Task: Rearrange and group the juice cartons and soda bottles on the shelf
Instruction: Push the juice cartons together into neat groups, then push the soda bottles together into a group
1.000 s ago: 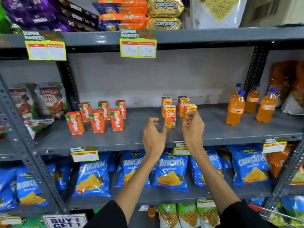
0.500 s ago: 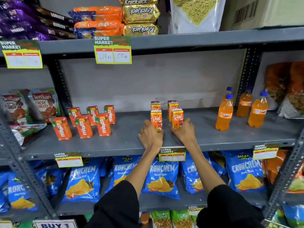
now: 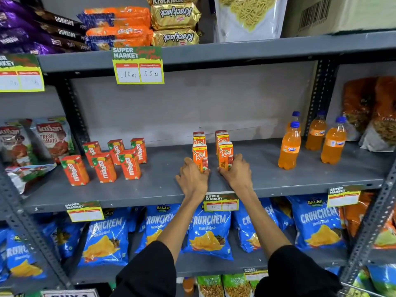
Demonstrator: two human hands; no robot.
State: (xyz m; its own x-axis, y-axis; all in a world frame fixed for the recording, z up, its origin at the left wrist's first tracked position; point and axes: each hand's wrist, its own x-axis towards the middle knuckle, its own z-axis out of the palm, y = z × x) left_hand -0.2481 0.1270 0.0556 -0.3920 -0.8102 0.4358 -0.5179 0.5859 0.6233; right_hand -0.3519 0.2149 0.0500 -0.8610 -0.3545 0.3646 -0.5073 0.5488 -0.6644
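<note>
On the grey middle shelf (image 3: 162, 187) stand two rows of orange Real juice cartons. My left hand (image 3: 192, 179) grips the base of the front left Real carton (image 3: 200, 154). My right hand (image 3: 235, 173) grips the base of the front right Real carton (image 3: 225, 153). More Real cartons (image 3: 221, 137) stand behind them. Several red Maaza cartons (image 3: 115, 161) stand in two staggered rows at the left. Several orange Fanta bottles (image 3: 289, 146) with blue caps stand at the right, near the upright post.
Ketchup pouches (image 3: 51, 136) lean at the far left, snack bags (image 3: 377, 112) at the far right. Biscuit packs (image 3: 175, 20) fill the shelf above. Blue Crunchem chip bags (image 3: 207, 230) hang below. Price tags (image 3: 221, 202) clip to the shelf edge.
Both hands dropped from mid-air onto the shelf and closed around the bases of the two front Real cartons. The camera moved closer and shifted right.
</note>
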